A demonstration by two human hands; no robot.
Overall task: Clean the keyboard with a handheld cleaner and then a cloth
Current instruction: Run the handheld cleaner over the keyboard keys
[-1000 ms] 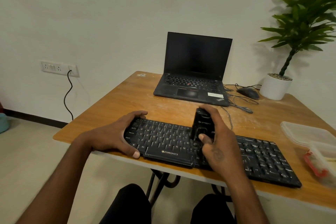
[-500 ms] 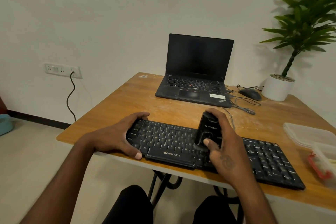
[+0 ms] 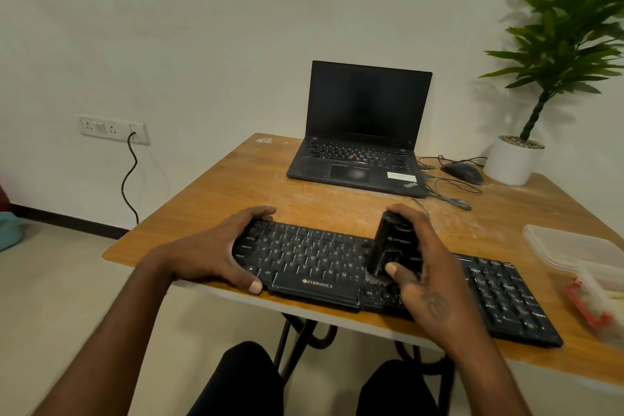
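Observation:
A black dusty keyboard (image 3: 314,257) lies along the near edge of the wooden table (image 3: 236,186). My left hand (image 3: 216,253) clasps its left end, thumb on the front edge. My right hand (image 3: 425,267) grips a black handheld cleaner (image 3: 391,243), held upright with its lower end pressed on the keys right of the middle, where pale dust gathers. No cloth shows in the head view.
A dark open laptop (image 3: 361,132) stands at the back of the table. A mouse (image 3: 464,172) with cables and a potted plant (image 3: 516,159) sit at the back right. Clear plastic containers (image 3: 574,246) lie at the right edge. White dust streaks the tabletop.
My right hand has slid the cleaner rightwards along the keys. My left hand has stayed on the keyboard's left end.

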